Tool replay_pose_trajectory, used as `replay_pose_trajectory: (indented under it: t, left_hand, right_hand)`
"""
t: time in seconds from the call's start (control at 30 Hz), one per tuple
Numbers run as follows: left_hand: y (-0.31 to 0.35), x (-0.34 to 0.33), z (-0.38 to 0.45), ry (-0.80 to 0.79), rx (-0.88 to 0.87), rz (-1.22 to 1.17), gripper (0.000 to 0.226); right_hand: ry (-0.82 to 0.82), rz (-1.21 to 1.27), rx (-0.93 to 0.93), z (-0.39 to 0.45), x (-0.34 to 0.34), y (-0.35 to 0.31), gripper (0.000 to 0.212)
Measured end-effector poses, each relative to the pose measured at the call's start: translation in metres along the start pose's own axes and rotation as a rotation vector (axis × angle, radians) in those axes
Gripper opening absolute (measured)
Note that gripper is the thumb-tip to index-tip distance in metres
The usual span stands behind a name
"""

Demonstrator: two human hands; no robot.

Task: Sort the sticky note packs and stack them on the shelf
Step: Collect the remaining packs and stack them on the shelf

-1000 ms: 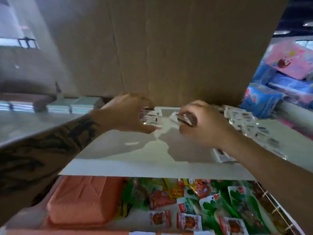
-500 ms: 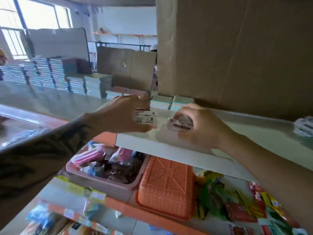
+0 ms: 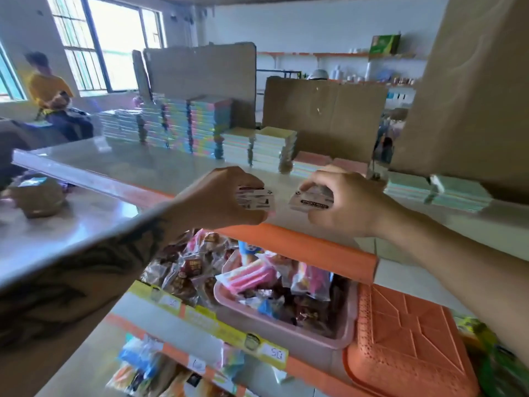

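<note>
Many sticky note stacks already stand in rows at the back of the shelf, so a lot looks done. The left hand grips one small pack over the shelf's front edge. The right hand pinches another pack beside it. Bare shelf lies ahead of both hands, but the big cardboard box crowds the right side.

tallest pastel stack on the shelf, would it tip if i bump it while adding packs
Probably somewhat. The tallest pastel stack is many thin packs high, so a sideways knock could slide its upper packs. A neighbouring stack stands close on one side and may brace it. The packs look flat, so rolling seems unlikely.
</note>
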State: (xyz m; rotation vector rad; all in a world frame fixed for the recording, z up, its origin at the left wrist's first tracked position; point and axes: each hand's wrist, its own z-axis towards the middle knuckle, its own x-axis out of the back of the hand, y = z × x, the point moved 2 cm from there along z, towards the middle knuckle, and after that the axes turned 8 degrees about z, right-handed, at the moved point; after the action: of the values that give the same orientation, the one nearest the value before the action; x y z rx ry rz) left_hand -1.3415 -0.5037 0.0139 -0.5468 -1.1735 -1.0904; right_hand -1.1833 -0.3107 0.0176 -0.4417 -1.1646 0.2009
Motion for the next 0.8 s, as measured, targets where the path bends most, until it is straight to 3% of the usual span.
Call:
replay_pose_trajectory:
  t: [0.13, 0.33, 0.43, 0.57, 0.7, 0.8]
  left_hand:
    - [-0.051, 0.009, 0.002, 0.008, 0.072, 0.013, 0.062]
    - [-0.116, 0.026, 0.019, 0.025, 0.097, -0.002, 0.046]
    - [-0.15, 0.033, 0.039, -0.001, 0.105, 0.005, 0.051]
    - [-0.184, 0.029, 0.059, -0.089, 0.069, 0.026, 0.053]
    - [-0.209, 0.01, 0.066, -0.157, 0.038, 0.01, 0.069]
    - [-0.218, -0.004, 0.068, -0.148, 0.016, 0.002, 0.07]
  right_hand:
    - [-0.027, -0.04, 0.071, 0.051, -0.018, -0.026, 0.042]
    - [-0.128, -0.064, 0.072, 0.119, -0.043, -0.053, 0.047]
    - [-0.17, -0.044, 0.075, 0.153, -0.058, -0.063, 0.055]
    - [-0.21, -0.011, 0.074, 0.183, -0.08, -0.063, 0.048]
    - [-0.27, -0.015, 0.03, 0.189, -0.099, -0.051, 0.044]
    - [-0.283, -0.008, 0.015, 0.18, -0.107, -0.044, 0.056]
